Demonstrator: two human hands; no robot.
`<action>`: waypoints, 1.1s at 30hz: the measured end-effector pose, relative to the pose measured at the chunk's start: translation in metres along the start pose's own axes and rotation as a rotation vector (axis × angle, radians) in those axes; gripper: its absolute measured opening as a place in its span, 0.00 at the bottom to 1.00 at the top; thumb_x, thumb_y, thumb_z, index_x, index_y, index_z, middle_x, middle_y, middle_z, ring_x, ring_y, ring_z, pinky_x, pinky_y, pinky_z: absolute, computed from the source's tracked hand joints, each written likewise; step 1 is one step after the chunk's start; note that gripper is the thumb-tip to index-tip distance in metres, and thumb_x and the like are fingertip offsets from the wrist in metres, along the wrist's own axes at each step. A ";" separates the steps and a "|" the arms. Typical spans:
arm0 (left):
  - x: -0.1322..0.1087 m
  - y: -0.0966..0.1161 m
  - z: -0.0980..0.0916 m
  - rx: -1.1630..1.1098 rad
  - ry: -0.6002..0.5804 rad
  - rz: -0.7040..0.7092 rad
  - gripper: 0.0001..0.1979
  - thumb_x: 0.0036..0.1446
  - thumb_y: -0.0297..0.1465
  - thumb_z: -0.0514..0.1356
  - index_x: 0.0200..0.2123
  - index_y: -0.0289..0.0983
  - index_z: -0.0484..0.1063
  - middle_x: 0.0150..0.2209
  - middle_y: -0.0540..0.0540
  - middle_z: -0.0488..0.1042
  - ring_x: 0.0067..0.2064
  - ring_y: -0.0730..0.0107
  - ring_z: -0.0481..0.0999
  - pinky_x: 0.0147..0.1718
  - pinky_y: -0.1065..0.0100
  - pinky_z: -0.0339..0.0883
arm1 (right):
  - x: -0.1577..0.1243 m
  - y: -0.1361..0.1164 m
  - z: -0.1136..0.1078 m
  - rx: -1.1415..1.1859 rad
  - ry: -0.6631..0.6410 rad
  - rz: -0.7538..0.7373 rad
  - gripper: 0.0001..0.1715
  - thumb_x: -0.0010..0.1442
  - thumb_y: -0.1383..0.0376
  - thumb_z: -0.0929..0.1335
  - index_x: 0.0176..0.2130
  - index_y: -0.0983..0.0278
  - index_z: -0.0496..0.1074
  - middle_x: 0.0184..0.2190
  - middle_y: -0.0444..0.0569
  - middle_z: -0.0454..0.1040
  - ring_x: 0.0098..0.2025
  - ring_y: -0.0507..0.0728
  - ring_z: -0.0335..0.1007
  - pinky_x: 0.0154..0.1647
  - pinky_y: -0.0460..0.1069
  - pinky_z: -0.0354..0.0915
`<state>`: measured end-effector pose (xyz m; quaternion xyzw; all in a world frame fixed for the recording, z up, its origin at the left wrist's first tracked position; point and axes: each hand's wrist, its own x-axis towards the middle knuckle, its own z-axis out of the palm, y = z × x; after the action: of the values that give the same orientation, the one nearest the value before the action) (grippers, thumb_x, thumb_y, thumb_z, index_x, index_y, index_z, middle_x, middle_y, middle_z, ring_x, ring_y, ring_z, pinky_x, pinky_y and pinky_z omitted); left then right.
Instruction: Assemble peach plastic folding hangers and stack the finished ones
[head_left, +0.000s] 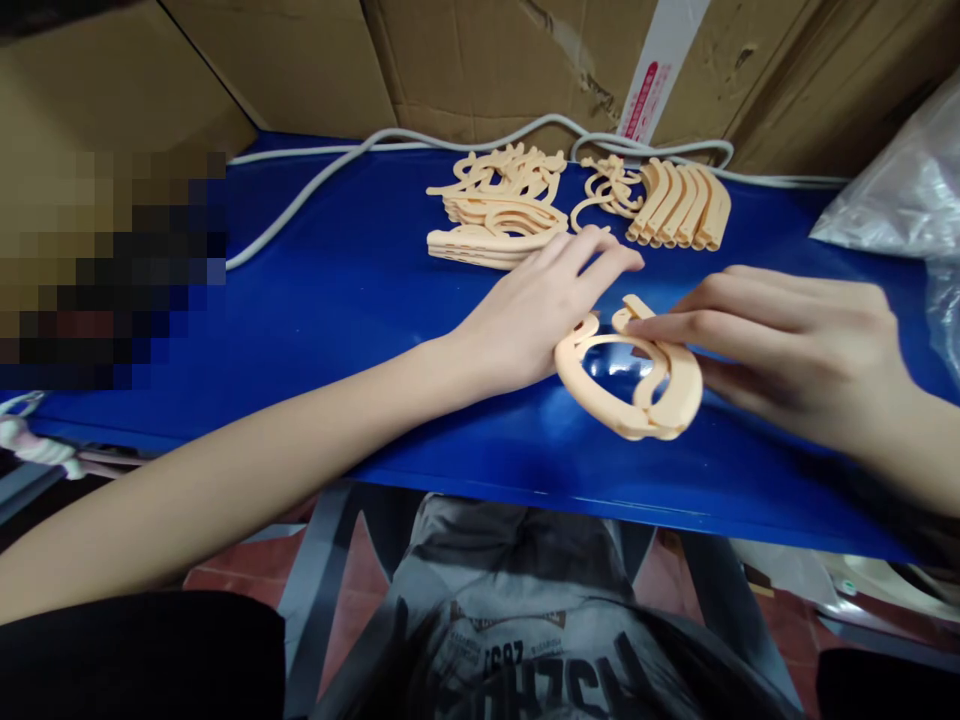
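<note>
A peach-coloured folding clothes hanger (pixel 589 385), its curved arms folded into a loop, is held just above the blue table. My right hand (pixel 795 350) pinches its right side between thumb and fingers. Beyond the hanger's upper left edge, my left hand (pixel 551 300) reaches over the table with fingers stretched and slightly apart; its thumb is hidden. Close to its fingertips lie loose hanger hooks (pixel 611 188). Just behind that hand is a stack of flat hanger pieces (pixel 480 245).
More thin curved pieces (pixel 517 170) are heaped at the back. A row of curved hanger arms (pixel 679 205) stands right of the hooks. A white cable (pixel 300 205) runs along cardboard boxes (pixel 472 70). A clear plastic bag (pixel 885 190) sits at the right.
</note>
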<state>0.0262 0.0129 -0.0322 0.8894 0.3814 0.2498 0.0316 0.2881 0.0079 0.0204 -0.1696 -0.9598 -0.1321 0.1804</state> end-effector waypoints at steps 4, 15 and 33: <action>0.000 0.008 -0.005 -0.050 -0.070 0.111 0.31 0.66 0.20 0.54 0.71 0.40 0.64 0.74 0.38 0.72 0.73 0.50 0.73 0.74 0.47 0.71 | -0.002 0.011 0.010 0.035 -0.020 0.096 0.17 0.84 0.59 0.63 0.57 0.59 0.80 0.45 0.53 0.85 0.43 0.59 0.81 0.39 0.53 0.72; 0.001 0.007 -0.006 0.019 0.057 0.017 0.40 0.68 0.70 0.63 0.61 0.41 0.76 0.59 0.35 0.80 0.62 0.36 0.80 0.65 0.41 0.74 | 0.006 0.011 0.010 0.700 0.169 0.807 0.20 0.77 0.45 0.71 0.49 0.58 0.78 0.40 0.46 0.85 0.39 0.55 0.80 0.42 0.51 0.73; 0.004 -0.002 -0.005 0.014 0.028 0.019 0.56 0.67 0.69 0.65 0.81 0.34 0.62 0.73 0.27 0.74 0.73 0.29 0.75 0.74 0.38 0.66 | 0.010 0.019 0.010 1.176 0.042 0.945 0.34 0.60 0.37 0.83 0.28 0.62 0.78 0.23 0.43 0.69 0.24 0.48 0.59 0.24 0.50 0.53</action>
<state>0.0248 0.0161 -0.0270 0.8897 0.3752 0.2597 0.0176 0.2834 0.0306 0.0191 -0.4362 -0.6936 0.4903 0.2970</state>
